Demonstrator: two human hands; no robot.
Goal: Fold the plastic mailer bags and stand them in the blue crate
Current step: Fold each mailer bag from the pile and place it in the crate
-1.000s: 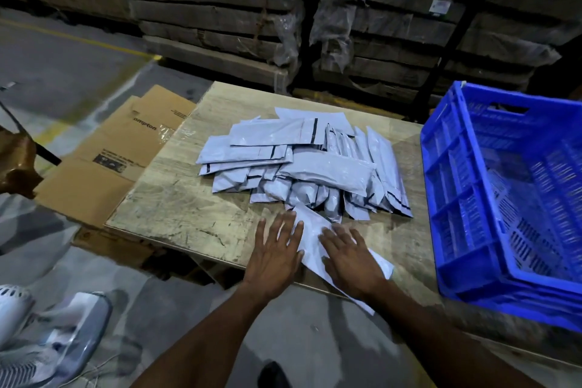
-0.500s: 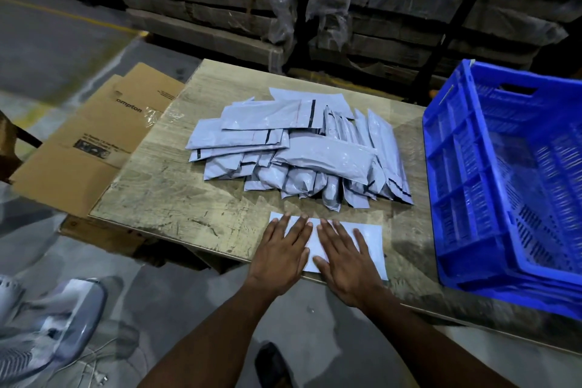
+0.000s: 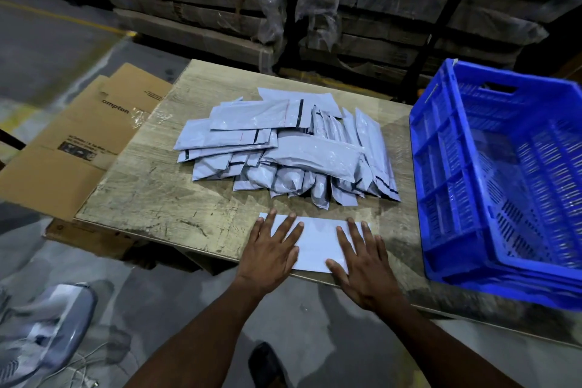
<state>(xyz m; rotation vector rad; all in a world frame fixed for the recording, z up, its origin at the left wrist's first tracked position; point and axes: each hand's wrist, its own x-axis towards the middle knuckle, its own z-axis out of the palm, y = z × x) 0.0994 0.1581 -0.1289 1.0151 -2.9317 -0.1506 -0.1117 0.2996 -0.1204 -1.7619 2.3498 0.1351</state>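
Pressing flat, fingers spread, my left hand [image 3: 271, 253] and right hand [image 3: 362, 264] pin a white mailer [image 3: 316, 241] at lower centre, gripping nothing. Piled mailers [image 3: 283, 151] lie mid-frame; the blue crate [image 3: 497, 186] stands right.

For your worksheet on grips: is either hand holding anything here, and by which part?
Nothing is gripped. The left hand and right hand press flat on opposite ends of the white mailer bag.

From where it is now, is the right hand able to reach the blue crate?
Probably yes. The right hand lies flat on the white bag at the table's near edge, and the blue crate stands just to its right with only bare tabletop between them.
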